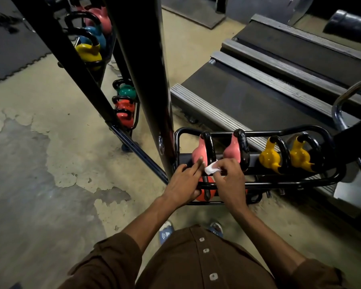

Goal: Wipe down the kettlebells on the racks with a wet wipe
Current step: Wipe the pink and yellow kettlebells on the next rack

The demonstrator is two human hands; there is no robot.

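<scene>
Left hand (183, 184) rests with straight fingers against the left pink kettlebell (197, 155) on the near rack (258, 133); the right hand (229, 178) pinches a crumpled white wet wipe (212, 169) against that kettlebell's black handle (208, 146); a second pink kettlebell (231, 150) and two yellow kettlebells (269, 158) sit further right; treadmills (248, 97) lie beyond.

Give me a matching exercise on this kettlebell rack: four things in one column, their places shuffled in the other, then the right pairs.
Things:
1. wet wipe
2. leftmost pink kettlebell
3. yellow kettlebells
4. orange kettlebell

Places:
A. right end of the upper shelf of the rack
B. lower shelf, below both hands
C. pinched in the right hand
D. touched by the left hand

Pairs: 1-C, 2-D, 3-A, 4-B.
</scene>
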